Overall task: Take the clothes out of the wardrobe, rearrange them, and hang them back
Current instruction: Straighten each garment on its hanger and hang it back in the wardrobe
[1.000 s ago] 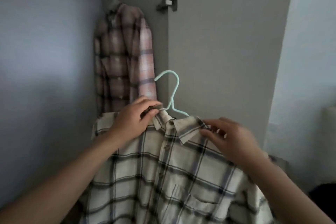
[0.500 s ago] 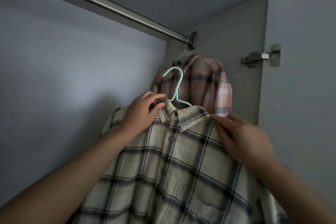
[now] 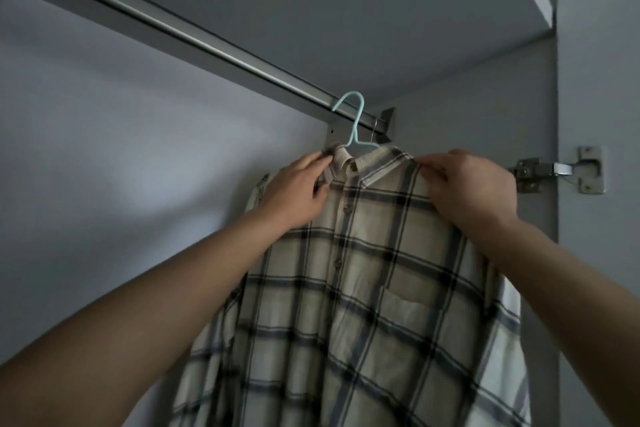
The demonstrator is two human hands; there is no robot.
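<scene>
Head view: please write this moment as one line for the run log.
stage: hanging back | left hand: pinches shirt collar | right hand: grips shirt shoulder | hanger hook: at rail

Left of hanger: rail (image 3: 180,35) is bare, room to pass.
Right: side wall (image 3: 485,121) and door hinge (image 3: 561,170) stand near (narrow gap).

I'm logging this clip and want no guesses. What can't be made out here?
Head view:
- Whether the teal hanger hook sits over the rail: they overlap.
- The hanger's arms: inside the cream plaid shirt.
- Shirt hem: cut by the bottom edge.
- Anything behind the shirt.
</scene>
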